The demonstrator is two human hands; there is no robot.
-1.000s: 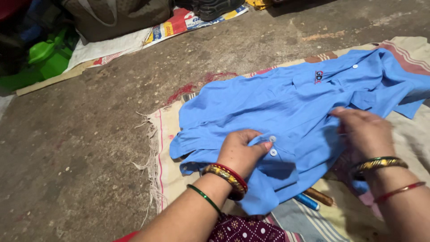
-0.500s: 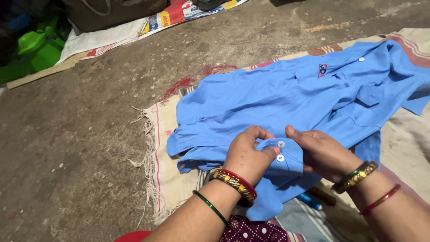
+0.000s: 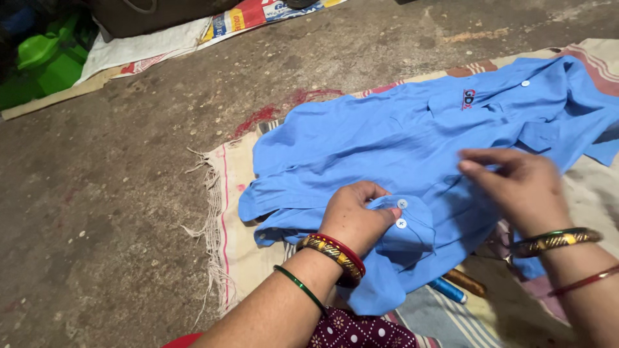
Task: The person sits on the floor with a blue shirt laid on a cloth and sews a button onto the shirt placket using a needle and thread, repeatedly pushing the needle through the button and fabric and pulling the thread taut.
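A blue shirt (image 3: 380,142) with white buttons lies spread on a cream cloth (image 3: 235,245) on the ground. My left hand (image 3: 353,216) pinches a fold of the shirt's button edge beside two white buttons (image 3: 402,213). My right hand (image 3: 519,187) hovers over the shirt to the right, fingers apart and slightly blurred, holding nothing. Both wrists wear bangles.
Bare concrete floor (image 3: 109,193) stretches to the left. A green plastic object (image 3: 39,61) and a printed sack (image 3: 193,35) lie at the top left. A blue spool (image 3: 448,290) and a brown spool (image 3: 467,281) peek from under the shirt's hem.
My right hand has let go of the button edge and moved right, above the shirt. My left hand keeps its pinch in the same spot.
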